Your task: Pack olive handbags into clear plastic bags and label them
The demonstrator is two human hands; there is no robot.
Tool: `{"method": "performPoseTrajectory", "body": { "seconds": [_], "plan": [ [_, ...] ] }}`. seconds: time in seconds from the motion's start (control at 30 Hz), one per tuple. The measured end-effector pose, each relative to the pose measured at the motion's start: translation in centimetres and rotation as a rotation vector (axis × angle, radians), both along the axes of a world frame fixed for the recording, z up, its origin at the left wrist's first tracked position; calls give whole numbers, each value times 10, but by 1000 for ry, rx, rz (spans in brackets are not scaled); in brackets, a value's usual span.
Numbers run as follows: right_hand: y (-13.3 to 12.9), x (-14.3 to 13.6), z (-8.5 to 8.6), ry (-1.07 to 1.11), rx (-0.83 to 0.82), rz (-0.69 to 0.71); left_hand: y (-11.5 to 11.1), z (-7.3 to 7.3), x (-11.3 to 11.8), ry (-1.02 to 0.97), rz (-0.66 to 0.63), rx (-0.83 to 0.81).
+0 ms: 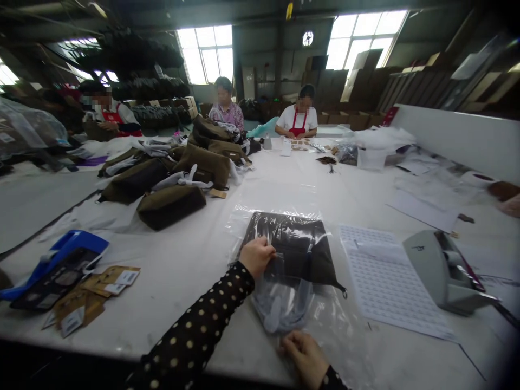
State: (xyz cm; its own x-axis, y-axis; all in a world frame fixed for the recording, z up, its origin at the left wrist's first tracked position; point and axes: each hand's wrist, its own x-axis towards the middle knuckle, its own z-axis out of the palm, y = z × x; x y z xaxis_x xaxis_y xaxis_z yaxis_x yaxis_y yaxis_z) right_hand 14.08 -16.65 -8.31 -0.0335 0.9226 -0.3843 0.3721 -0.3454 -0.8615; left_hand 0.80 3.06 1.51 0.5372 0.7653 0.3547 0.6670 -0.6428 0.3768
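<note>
Low in the middle of the frame we see a dark folded bag (294, 246) lying inside a clear plastic sleeve (325, 319) on the white counter (190, 260). The left hand (257, 255), in a black sleeve with pale dots, rests on the near left edge of the bag, its fingers curled narrow and pinching the plastic there. The right hand (304, 355), at the bottom edge of the frame, lies on the near end of the sleeve; we cannot tell whether its fingers grip the film or only press on it.

As we judge it, the packing is well along: most of the bag already sits within the sleeve, while a pale crumpled bundle (280, 309) lies at the open near end, which is not yet closed or folded over.

Just right of the sleeve lies a sheet of small labels (385, 281), and beyond it, at the right, a grey label dispenser (441, 271). At the lower left we see a blue tray (57, 254) and brown cardboard tags (93, 290). Olive-brown bags (170, 179) are heaped at centre left. Three other people (296, 116) sit at the far end of the counter.
</note>
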Motion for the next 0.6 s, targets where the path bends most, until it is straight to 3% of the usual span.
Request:
{"method": "performPoseTrajectory", "body": {
  "seconds": [0.17,0.3,0.4,0.5,0.53,0.6],
  "plan": [
    [0,-5,-9,29,-151,-15,-35,-51,30,-76,237,0],
    [-2,-8,-5,30,-123,36,-71,-74,41,-100,323,33],
    [-11,-1,3,49,-57,130,-81,-85,50,-95,319,38],
    [-19,45,23,57,134,184,-80,-90,54,-109,299,29],
    [-20,73,32,32,201,112,-78,-91,55,-122,287,30],
    [-19,149,51,-62,315,-226,-72,-93,55,-144,263,31]
  ]
}}
